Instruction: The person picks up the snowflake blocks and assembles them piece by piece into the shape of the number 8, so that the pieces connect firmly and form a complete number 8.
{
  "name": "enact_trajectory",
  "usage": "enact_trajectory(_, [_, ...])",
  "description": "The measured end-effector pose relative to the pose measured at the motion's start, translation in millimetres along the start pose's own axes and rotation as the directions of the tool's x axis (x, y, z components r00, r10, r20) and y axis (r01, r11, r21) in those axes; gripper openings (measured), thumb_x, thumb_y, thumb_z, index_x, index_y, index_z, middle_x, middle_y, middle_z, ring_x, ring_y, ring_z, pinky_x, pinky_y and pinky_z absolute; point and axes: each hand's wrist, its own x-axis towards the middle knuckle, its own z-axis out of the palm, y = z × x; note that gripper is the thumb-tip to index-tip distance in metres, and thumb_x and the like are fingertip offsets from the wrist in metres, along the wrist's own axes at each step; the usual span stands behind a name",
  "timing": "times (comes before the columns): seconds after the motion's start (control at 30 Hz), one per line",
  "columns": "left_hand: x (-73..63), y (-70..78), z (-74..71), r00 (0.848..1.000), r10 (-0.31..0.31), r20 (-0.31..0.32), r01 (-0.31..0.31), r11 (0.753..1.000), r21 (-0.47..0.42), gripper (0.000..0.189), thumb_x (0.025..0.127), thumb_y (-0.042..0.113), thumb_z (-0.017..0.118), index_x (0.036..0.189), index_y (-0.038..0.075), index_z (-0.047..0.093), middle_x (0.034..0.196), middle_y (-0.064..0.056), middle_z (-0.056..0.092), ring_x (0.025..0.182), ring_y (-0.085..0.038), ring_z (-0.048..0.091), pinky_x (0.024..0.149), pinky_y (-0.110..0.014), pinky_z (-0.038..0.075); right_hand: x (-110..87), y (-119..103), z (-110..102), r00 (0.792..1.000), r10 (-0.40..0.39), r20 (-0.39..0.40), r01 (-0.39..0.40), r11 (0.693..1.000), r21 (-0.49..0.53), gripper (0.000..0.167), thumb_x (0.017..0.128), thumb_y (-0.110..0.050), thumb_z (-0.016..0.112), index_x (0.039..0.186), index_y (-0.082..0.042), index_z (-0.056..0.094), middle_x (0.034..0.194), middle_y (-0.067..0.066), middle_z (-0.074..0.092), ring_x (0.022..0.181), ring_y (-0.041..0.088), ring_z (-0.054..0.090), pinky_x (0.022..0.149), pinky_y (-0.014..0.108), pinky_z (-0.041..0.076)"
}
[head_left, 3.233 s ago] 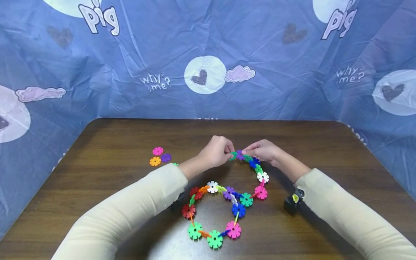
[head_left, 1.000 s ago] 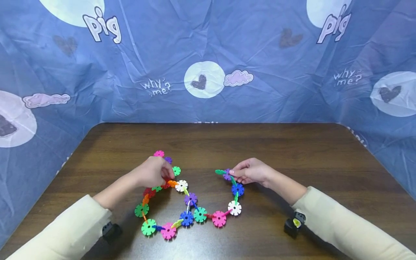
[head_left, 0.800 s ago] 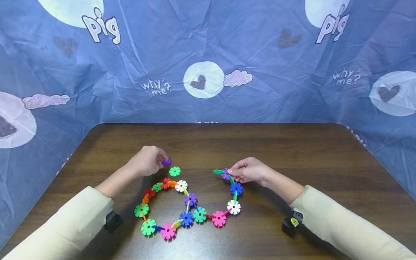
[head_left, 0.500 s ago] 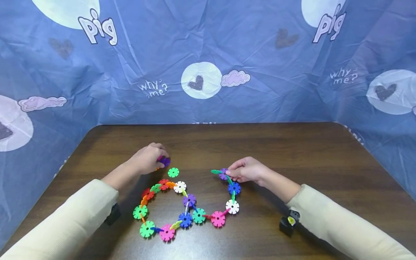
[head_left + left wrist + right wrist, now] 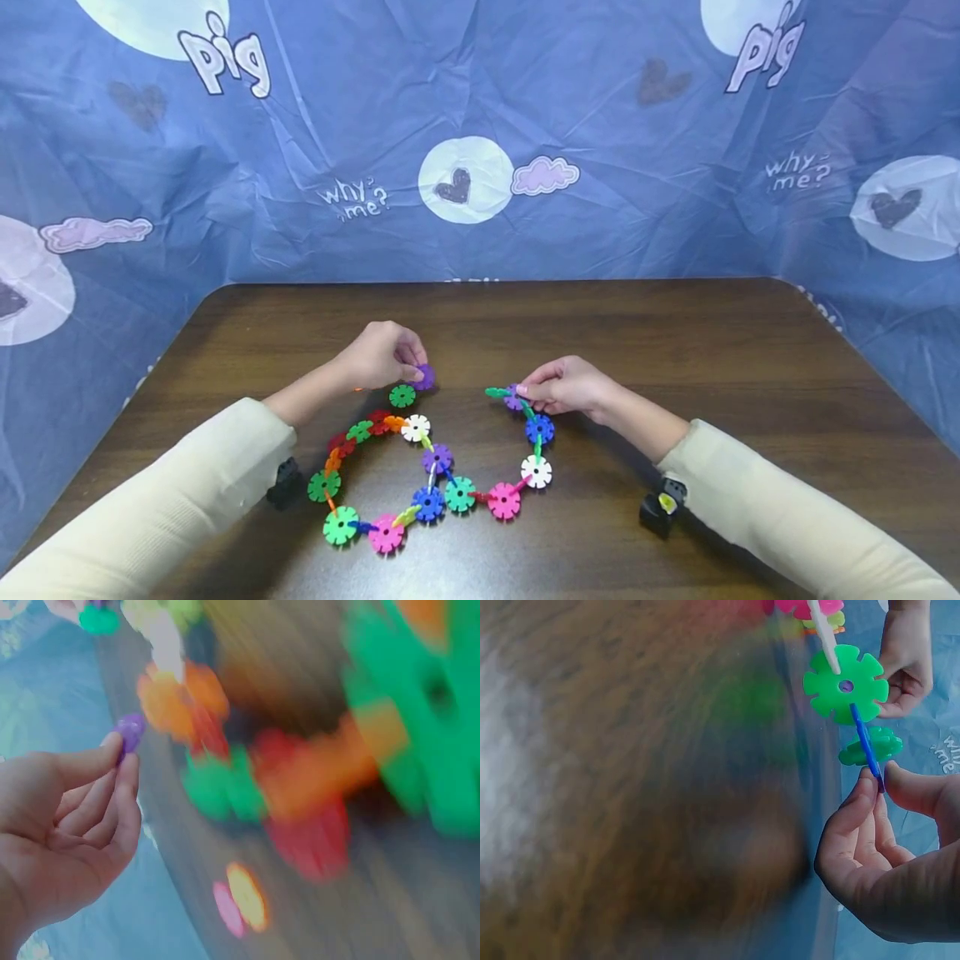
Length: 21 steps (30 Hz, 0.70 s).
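My left hand [image 5: 381,354] pinches a loose purple notched plastic disc [image 5: 426,377] between thumb and fingers, raised above the table. It also shows in the left wrist view as a purple disc [image 5: 130,731] seen nearly edge-on. My right hand [image 5: 572,387] pinches the chain of interlocked discs at a purple disc [image 5: 513,400], close to its free end, where a green disc [image 5: 496,392] sticks out to the left. The chain runs down past a white disc [image 5: 536,472] and a pink disc [image 5: 504,501] to a ring of many-coloured discs [image 5: 341,526].
A loose green disc [image 5: 402,396] lies just below my left hand. Loose orange [image 5: 247,898] and pink [image 5: 229,909] discs lie on the table in the left wrist view. The brown table [image 5: 637,325] ends at a blue printed cloth [image 5: 480,242].
My left hand left the chain, went to the loose discs on the left, picked up the purple one and has moved right with it. My right hand keeps holding the chain near its end.
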Motion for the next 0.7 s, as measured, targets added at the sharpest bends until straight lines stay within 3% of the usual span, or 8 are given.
enact_trajectory(0.1, [3.1, 16.6, 7.2, 0.989, -0.119, 0.085, 0.131, 0.978, -0.162, 0.008, 0.080, 0.006, 0.076, 0.085, 0.001, 0.072, 0.077, -0.010, 0.074, 0.066, -0.009, 0.065, 0.060, -0.020, 0.052, -0.4, -1.8, 0.6, 1.000, -0.011, 0.009, 0.011, 1.000, -0.005, 0.029, 0.092, -0.015, 0.064, 0.110, 0.008, 0.066, 0.070, -0.007, 0.063, 0.069, 0.007, 0.058, 0.064, 0.017, 0.053])
enact_trajectory(0.2, [5.2, 28.6, 14.5, 0.961, -0.220, 0.166, 0.261, 0.919, -0.296, 0.013, 0.083, 0.007, 0.073, 0.092, -0.002, 0.072, 0.083, -0.014, 0.075, 0.067, -0.010, 0.068, 0.065, -0.025, 0.058, -0.9, -2.7, 0.7, 1.000, -0.021, 0.015, 0.021, 1.000, 0.000, 0.029, 0.092, -0.013, 0.064, 0.110, 0.009, 0.066, 0.069, -0.008, 0.063, 0.068, 0.007, 0.057, 0.064, 0.017, 0.053])
enact_trajectory(0.27, [6.1, 32.9, 18.6, 0.948, -0.255, 0.193, 0.309, 0.881, -0.357, 0.015, 0.084, 0.007, 0.072, 0.095, -0.004, 0.071, 0.085, -0.015, 0.075, 0.067, -0.010, 0.069, 0.070, -0.030, 0.061, -1.1, -2.8, 0.8, 0.999, -0.030, 0.022, 0.030, 1.000, 0.005, 0.029, 0.092, -0.013, 0.064, 0.111, 0.009, 0.065, 0.068, -0.008, 0.062, 0.068, 0.007, 0.057, 0.064, 0.017, 0.053])
enact_trajectory(0.4, [6.9, 38.8, 23.3, 0.927, -0.294, 0.233, 0.368, 0.829, -0.422, 0.016, 0.085, 0.006, 0.071, 0.097, -0.005, 0.070, 0.088, -0.016, 0.075, 0.068, -0.011, 0.070, 0.076, -0.033, 0.061, -1.1, -2.3, 0.7, 0.999, -0.034, 0.024, 0.033, 0.999, 0.011, 0.028, 0.092, -0.012, 0.063, 0.110, 0.010, 0.065, 0.068, -0.008, 0.062, 0.068, 0.007, 0.057, 0.064, 0.017, 0.053])
enact_trajectory(0.6, [7.5, 44.3, 26.8, 0.908, -0.327, 0.261, 0.414, 0.796, -0.442, 0.015, 0.085, 0.007, 0.071, 0.096, -0.003, 0.071, 0.087, -0.014, 0.076, 0.070, -0.012, 0.070, 0.078, -0.033, 0.061, -1.4, -1.7, 1.7, 0.999, -0.022, 0.026, 0.021, 1.000, 0.014, 0.028, 0.092, -0.012, 0.063, 0.111, 0.009, 0.065, 0.069, -0.008, 0.063, 0.068, 0.007, 0.058, 0.064, 0.017, 0.053])
enact_trajectory(0.7, [8.9, 45.7, 28.3, 0.901, -0.347, 0.261, 0.433, 0.764, -0.479, 0.015, 0.086, 0.006, 0.070, 0.097, -0.004, 0.070, 0.086, -0.013, 0.075, 0.069, -0.012, 0.070, 0.079, -0.032, 0.061, -1.6, -2.2, 2.0, 0.999, -0.023, 0.030, 0.022, 1.000, 0.016, 0.029, 0.092, -0.012, 0.063, 0.111, 0.010, 0.065, 0.069, -0.008, 0.063, 0.068, 0.007, 0.058, 0.063, 0.017, 0.053])
